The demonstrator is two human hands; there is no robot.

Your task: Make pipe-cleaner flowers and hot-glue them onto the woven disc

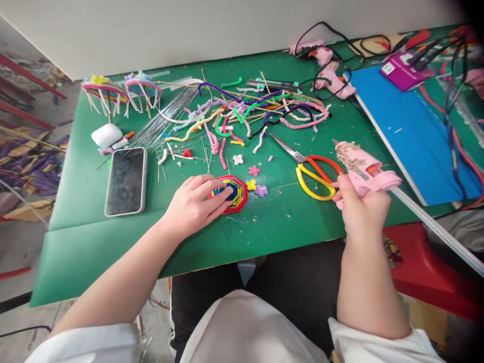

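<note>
My left hand point(196, 201) lies over an octagonal disc of coiled pipe cleaners point(240, 201) in red, yellow and blue, fingers stretched across its left part. That part of the disc is hidden. Beside its right edge are small felt-like flowers, one yellow point(251, 184), one purple point(260, 190) and one pink point(254, 171). My right hand point(359, 206) grips a pink hot glue gun point(363, 164), its nozzle pointing up and left, with a long clear glue stick point(434, 229) running out behind. Scissors point(317, 174) with orange and yellow handles lie open-bladed just left of the right hand.
A phone point(126, 181), a white case point(107, 135) and two small umbrella-shaped crafts point(141, 91) sit at the left. Tangled pipe cleaners point(242, 108) spread across the back. At the right are a blue board point(408, 131), a purple power adapter point(406, 70), cords and another glue gun point(333, 80).
</note>
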